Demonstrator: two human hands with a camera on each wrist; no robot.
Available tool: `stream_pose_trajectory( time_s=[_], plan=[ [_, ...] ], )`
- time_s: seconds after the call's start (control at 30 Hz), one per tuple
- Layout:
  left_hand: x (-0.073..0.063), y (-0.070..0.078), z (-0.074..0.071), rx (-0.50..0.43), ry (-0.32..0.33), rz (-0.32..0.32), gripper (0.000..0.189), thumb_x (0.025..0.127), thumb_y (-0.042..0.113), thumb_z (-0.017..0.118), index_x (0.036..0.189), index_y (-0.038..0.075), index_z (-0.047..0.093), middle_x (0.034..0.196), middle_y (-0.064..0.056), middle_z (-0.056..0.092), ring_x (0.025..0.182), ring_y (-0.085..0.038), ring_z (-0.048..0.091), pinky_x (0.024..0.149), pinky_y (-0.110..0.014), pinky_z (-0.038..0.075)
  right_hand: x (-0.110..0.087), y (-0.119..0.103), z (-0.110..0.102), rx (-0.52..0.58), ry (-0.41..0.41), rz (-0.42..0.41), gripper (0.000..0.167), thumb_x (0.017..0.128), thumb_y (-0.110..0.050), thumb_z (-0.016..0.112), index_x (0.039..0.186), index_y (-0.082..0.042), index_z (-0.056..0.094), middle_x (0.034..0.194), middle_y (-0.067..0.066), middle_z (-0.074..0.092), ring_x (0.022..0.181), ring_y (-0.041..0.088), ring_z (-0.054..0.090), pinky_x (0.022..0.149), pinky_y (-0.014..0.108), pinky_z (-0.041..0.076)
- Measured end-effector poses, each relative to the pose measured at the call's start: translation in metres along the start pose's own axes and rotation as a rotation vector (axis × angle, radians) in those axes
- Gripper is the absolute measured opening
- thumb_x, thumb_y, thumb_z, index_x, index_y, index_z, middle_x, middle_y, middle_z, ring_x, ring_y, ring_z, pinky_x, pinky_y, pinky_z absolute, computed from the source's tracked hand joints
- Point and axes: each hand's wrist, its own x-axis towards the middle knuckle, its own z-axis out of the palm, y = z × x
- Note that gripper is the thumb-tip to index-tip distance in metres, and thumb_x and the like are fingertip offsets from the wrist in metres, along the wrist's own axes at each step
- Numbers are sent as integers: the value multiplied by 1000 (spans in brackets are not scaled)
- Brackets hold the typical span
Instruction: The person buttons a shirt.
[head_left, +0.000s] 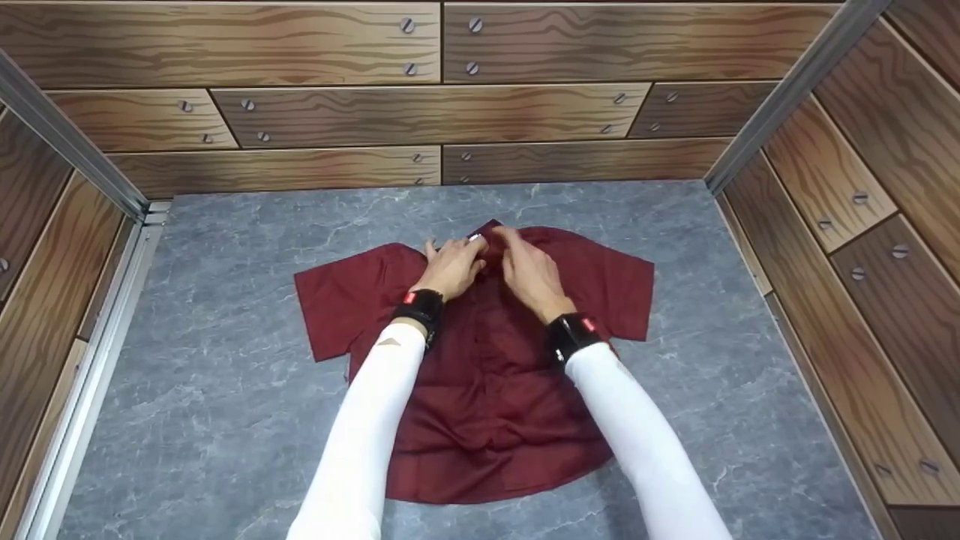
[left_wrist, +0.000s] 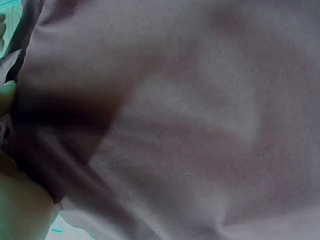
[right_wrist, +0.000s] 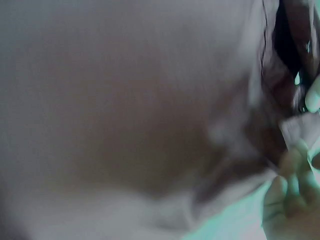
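I see a grey tabletop with pale veins. Directly on it lies a dark red shirt, sleeves spread.

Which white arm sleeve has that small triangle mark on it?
The left arm's white sleeve, leading to the left hand: a small tan triangle shows on it. The right arm's sleeve shows none.

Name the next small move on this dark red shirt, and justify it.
Probably smooth the collar down: the left hand and right hand are both at it, its peak shows just beyond them, and the sleeves already lie spread to either side.
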Motion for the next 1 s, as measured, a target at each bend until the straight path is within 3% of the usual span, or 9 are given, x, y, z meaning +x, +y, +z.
stream_pose_trajectory(
  time_s=[0.07,0.17,0.33,0.43,0.53,0.63,0.73,0.83,1.0],
  plan=[
    [0,-1,0,-10,11,15,18,94,22,61,110,18,54,112,-5,64,112,-30,56,104,-67,21,6,1,-6,-76,-88,-92,37,98,-19,47,134,-27,51,100,8,70,78,30,65,70,48,51],
    [-1,-3,-1,-63,7,11,26,92,26,62,114,17,52,117,-4,62,115,-28,53,106,-63,18,12,3,-13,-143,-166,-149,26,98,-25,50,122,-22,60,95,8,70,85,31,66,76,50,50],
    [1,-7,-10,-201,-58,-97,46,100,40,41,137,15,49,136,-3,58,125,-27,48,110,-57,11,16,7,-18,-95,-195,-122,19,98,-29,54,107,-16,65,103,7,68,97,30,63,84,50,47],
    [3,-11,-18,-240,-50,-150,47,103,37,30,133,16,58,133,-3,61,126,-28,50,109,-59,13,16,7,-20,-52,-223,-86,21,99,-31,51,108,-16,63,105,6,64,102,28,60,89,50,44],
    [3,-14,-24,-217,-45,-134,36,100,28,42,125,17,66,126,-2,66,122,-28,54,108,-64,16,16,6,-21,-24,-234,-65,22,99,-32,50,107,-17,63,103,6,61,101,26,58,90,49,43],
    [2,-17,-27,-158,-80,-90,31,95,22,56,124,18,67,128,-1,64,124,-29,52,107,-65,15,17,5,-22,-22,-234,-54,22,100,-33,49,106,-16,62,101,5,59,101,26,57,90,48,43],
    [0,-18,-27,-87,-83,-81,25,93,23,63,116,18,70,124,-3,65,122,-29,51,108,-65,14,18,3,-21,-35,-233,-44,24,99,-33,48,104,-15,63,101,6,59,102,27,56,91,49,42],
    [-1,-18,-25,-8,5,-69,17,91,23,65,106,19,73,116,-4,63,117,-27,51,108,-63,16,20,0,-20,-46,-217,-29,26,98,-33,48,101,-14,65,100,6,60,103,29,57,92,49,43],
    [3,-18,-17,154,246,1,9,89,21,67,95,18,72,101,-6,53,103,-28,49,100,-53,28,23,-3,-17,-48,-158,-1,25,95,-30,50,96,-12,66,97,8,63,97,31,60,88,46,45]
  ],
)
